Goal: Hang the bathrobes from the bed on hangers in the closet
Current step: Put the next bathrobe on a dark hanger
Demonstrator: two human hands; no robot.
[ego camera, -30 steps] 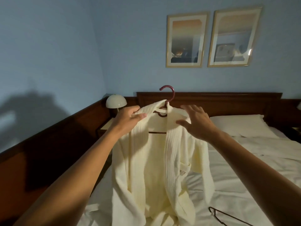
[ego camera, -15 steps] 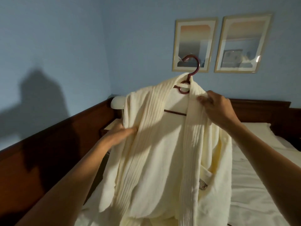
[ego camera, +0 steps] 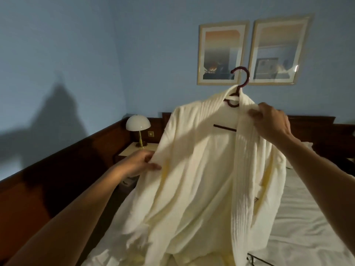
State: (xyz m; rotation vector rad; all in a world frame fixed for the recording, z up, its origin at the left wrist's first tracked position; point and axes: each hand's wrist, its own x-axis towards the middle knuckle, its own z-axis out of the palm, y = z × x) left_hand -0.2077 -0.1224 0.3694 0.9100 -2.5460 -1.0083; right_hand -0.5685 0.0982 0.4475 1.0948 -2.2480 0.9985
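A cream bathrobe (ego camera: 201,169) hangs on a dark red hanger (ego camera: 241,77), held up over the bed (ego camera: 307,217). Its hem still trails on the sheet. My right hand (ego camera: 269,123) grips the robe's collar and the hanger's right shoulder just below the hook. My left hand (ego camera: 138,163) pinches the robe's left edge, lower down beside the sleeve. The hanger's crossbar (ego camera: 224,128) shows in the open front of the robe. The closet is not in view.
A second dark hanger (ego camera: 257,261) lies on the sheet at the bottom right. A white-domed lamp (ego camera: 138,123) stands on a nightstand (ego camera: 132,150) in the left corner. A wooden headboard (ego camera: 311,121) and wall panelling (ego camera: 63,169) border the bed; two framed pictures (ego camera: 222,52) hang above.
The robe on its hanger has been lifted higher off the bed. My left hand has slid down from the collar to the robe's left edge, and my right hand has closed on the collar.
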